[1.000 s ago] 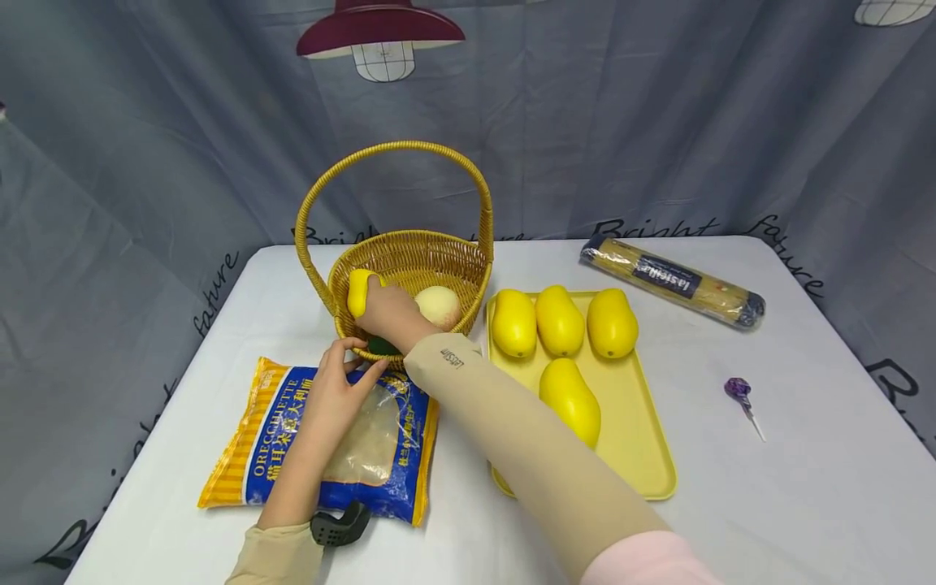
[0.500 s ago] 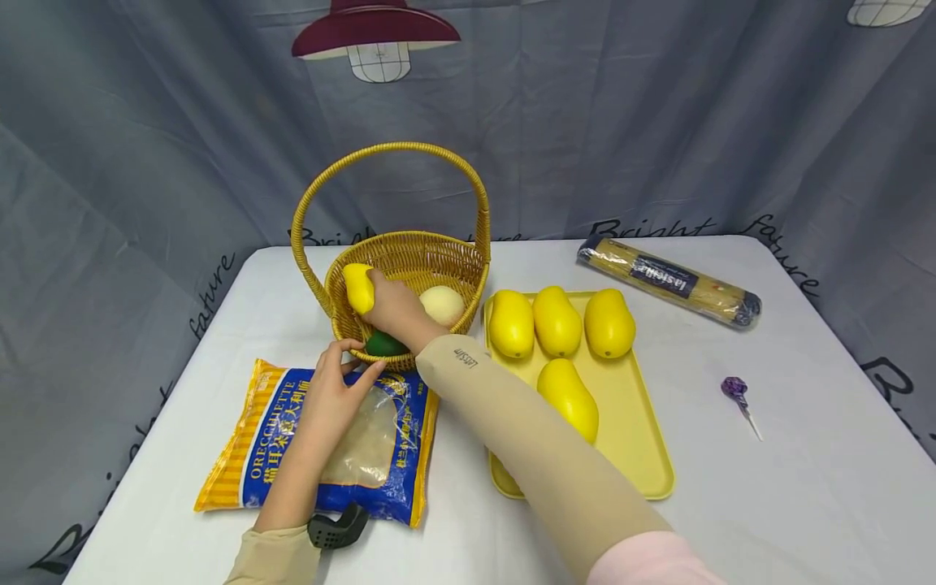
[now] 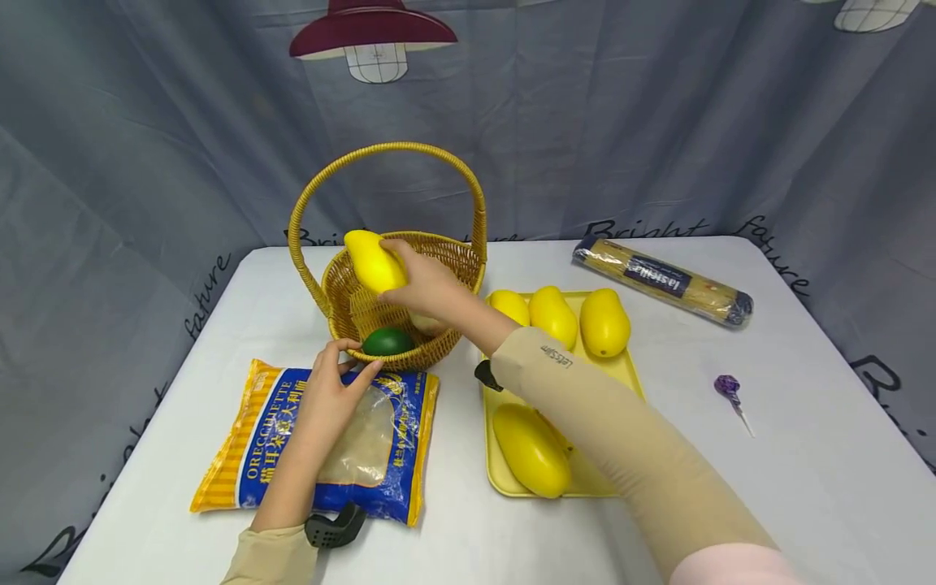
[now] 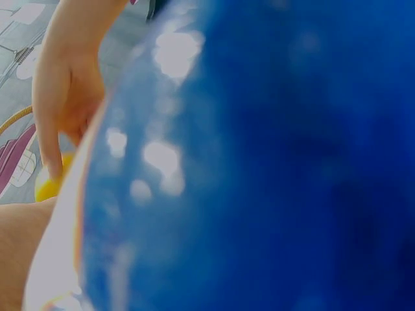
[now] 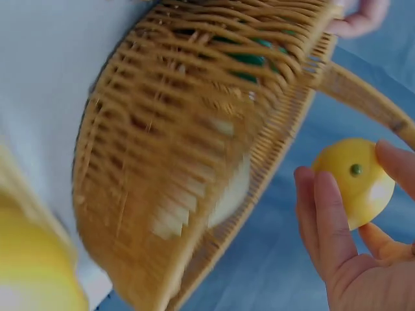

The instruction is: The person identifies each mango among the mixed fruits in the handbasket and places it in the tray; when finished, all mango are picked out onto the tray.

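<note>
In the head view my right hand (image 3: 424,280) grips a yellow mango (image 3: 374,262) at the wicker basket's mouth; in the right wrist view the mango (image 5: 355,181) sits between thumb and fingers, stem end showing. My left hand (image 3: 329,390) holds the near rim of the basket (image 3: 464,260), wrist above the pasta bag (image 3: 373,443). Inside the basket lie a dark green, smooth oval thing (image 3: 387,341) and a pale round one (image 3: 426,323), partly hidden by my right hand. The left wrist view is mostly filled by blurred blue packaging (image 4: 259,162).
Right of the basket, a yellow tray (image 3: 504,479) bears several mangoes (image 3: 532,451), some partly covered by my right sleeve. A spaghetti pack (image 3: 661,276) lies at the back right, with a purple lollipop (image 3: 727,386) nearer. The basket's tall handle (image 3: 387,148) arches overhead.
My right hand has lifted the mango from inside the basket up and toward the right. The green thing shows more fully, and another tray mango is uncovered. My left hand stays put.
</note>
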The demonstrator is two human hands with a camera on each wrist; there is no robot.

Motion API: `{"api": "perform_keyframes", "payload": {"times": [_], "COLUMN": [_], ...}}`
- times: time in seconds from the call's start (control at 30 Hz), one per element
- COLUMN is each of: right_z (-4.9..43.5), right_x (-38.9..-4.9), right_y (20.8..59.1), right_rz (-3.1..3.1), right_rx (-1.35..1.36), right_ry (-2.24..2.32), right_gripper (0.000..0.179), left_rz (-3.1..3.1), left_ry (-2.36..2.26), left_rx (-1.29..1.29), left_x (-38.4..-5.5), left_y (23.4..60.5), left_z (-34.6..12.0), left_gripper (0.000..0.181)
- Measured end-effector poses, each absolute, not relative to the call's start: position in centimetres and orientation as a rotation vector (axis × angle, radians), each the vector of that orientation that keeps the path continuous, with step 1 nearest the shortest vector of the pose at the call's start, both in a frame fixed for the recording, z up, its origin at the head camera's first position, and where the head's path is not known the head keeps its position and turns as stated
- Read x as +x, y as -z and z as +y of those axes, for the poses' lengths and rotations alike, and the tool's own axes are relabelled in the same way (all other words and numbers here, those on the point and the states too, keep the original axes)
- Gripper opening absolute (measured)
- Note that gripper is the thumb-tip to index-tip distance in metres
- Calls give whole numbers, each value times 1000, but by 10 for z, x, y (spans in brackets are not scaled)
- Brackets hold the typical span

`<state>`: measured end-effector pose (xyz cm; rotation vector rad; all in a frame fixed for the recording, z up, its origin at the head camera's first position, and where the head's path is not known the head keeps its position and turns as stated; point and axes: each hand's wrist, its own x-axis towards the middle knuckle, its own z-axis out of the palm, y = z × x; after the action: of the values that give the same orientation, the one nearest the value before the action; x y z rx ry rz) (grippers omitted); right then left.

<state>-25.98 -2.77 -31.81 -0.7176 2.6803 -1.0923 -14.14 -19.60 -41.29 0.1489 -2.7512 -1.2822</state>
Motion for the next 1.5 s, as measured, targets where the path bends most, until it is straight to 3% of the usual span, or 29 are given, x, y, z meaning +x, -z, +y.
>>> {"api": "perform_keyframes", "payload": {"times": [0.9,1.23,1.5], "right_z": [183,244,249], "right_x": [-168,-121,-90], "right_y": [307,346,389], "right_rz": [2647,2728,2758], "right_rx": [-376,-136,5], "right_ry": [1538,1444,1206], "right_gripper": [83,86,87], "left_rz": [-2775,-2774,-2771], "left_ry": [1271,1266,1265], "left_rx": [167,158,148], "left_x": [-143,-143,-142], "left_y": [415,414,413], "left_z": [-195,-195,-195], "left_gripper": [64,64,63]}}
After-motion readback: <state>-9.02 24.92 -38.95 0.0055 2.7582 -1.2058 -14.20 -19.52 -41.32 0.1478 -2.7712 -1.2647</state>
